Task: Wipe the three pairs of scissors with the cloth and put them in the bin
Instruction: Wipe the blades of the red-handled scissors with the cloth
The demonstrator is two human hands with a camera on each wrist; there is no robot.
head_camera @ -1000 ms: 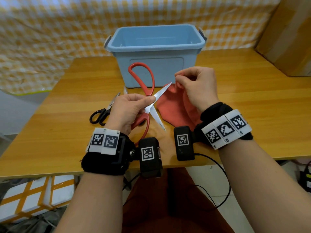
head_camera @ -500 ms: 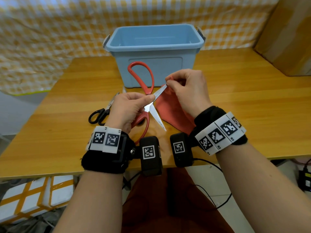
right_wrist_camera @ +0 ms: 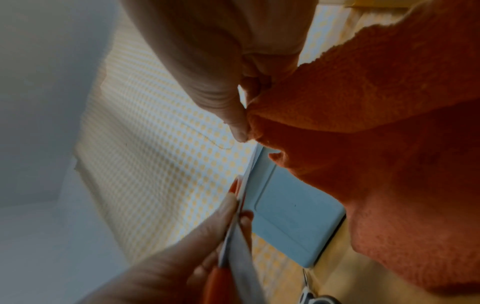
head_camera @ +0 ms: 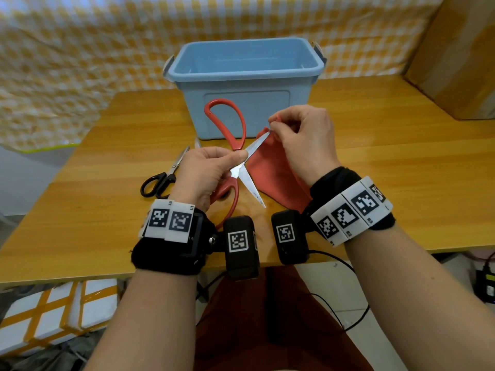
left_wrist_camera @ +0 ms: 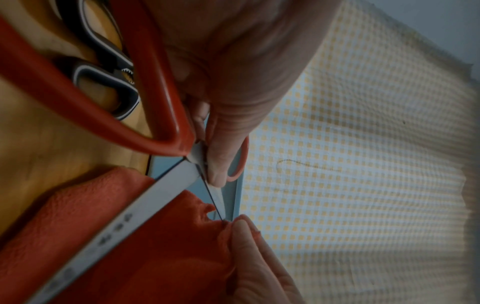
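Observation:
Red-handled scissors (head_camera: 232,135) are held open above the table, my left hand (head_camera: 237,156) pinching them at the pivot. One blade (head_camera: 254,191) points toward me; the other (head_camera: 257,145) points right. My right hand (head_camera: 273,127) pinches the red cloth (head_camera: 273,178) round that blade's tip, and the rest of the cloth hangs to the table. The left wrist view shows the cloth (left_wrist_camera: 155,246) folded over the blade's edge. Black scissors (head_camera: 166,178) lie on the table at left. Another blade tip (head_camera: 197,142) shows behind my left hand. The blue bin (head_camera: 243,103) stands behind.
The wooden table (head_camera: 375,162) runs wide to both sides of the bin. A cardboard box (head_camera: 460,62) stands at the back right. A yellow checked cloth (head_camera: 80,62) hangs behind the table. Cables (head_camera: 348,277) trail below the front edge.
My right hand has come left with the cloth and closed it on the tip of the upper blade. The left hand and the scissors have hardly moved.

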